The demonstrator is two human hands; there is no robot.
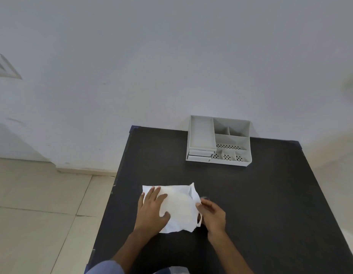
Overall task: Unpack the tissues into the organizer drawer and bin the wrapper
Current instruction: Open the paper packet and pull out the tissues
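A white pack of tissues [179, 206] lies flat on the black table [260, 204], near its front left. My left hand [152, 210] rests flat on the pack's left half, fingers spread. At the pack's right edge my right hand [213, 214] pinches a torn strip of the white wrapper [195, 191]. The grey organizer [219, 141] stands at the table's back edge against the wall. Its two small drawers [200, 156] sit at its front left, pulled slightly out.
The organizer has a long tray on the left and several open compartments on the right, some with perforated floors. A white wall stands behind the table. Beige floor tiles [43, 204] lie to the left. Something pale and translucent [179, 270] shows at the bottom edge.
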